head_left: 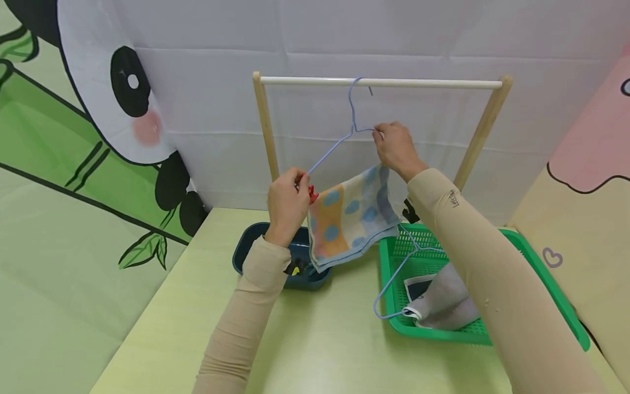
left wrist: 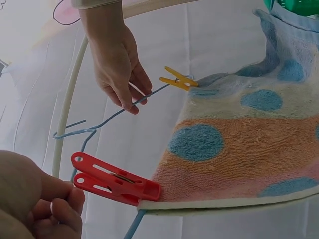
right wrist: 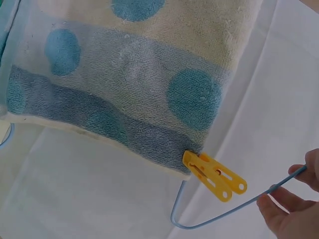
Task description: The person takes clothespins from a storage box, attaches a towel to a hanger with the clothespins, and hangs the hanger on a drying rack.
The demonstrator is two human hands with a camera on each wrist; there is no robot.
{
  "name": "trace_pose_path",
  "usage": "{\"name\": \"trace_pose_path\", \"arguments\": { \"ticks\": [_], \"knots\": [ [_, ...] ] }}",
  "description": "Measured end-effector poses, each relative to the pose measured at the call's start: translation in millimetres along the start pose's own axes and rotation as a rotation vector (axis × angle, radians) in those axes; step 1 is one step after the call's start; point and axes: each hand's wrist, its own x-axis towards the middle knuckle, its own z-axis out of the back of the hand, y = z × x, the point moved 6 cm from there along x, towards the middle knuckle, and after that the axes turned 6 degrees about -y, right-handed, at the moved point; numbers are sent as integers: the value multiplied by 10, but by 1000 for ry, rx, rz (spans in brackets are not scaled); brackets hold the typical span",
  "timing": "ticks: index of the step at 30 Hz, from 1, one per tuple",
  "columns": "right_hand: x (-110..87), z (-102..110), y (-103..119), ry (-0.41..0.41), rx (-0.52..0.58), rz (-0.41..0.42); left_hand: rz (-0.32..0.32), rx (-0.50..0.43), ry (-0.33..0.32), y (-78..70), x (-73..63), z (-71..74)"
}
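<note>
A light blue wire hanger (head_left: 353, 123) has its hook over the white rail (head_left: 305, 81) of a small rack. My left hand (head_left: 287, 208) pinches one arm of the hanger, close beside a red clothespin (left wrist: 117, 179). The other arm is held by my right hand (head_left: 396, 148) between thumb and fingers. From the hanger hangs a small towel (head_left: 351, 213) with stripes and blue dots. The red clothespin grips one top corner of it, and a yellow clothespin (right wrist: 214, 176) grips the other.
Below the towel stands a dark blue basin (head_left: 241, 246) with small dark and yellow things inside. To the right, a green basket (head_left: 433, 334) bears a second blue hanger (head_left: 392, 277) and a greyish cloth (head_left: 450, 303). Wooden posts (head_left: 482, 134) support the rail before a white cloth backdrop.
</note>
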Motion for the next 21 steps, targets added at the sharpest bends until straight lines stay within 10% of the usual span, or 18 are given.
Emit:
{"name": "trace_pose_path", "arguments": {
  "ticks": [21],
  "knots": [
    [-44,5,179,53,43,103,31,-64,263,-260,-120,-85]
  ]
}}
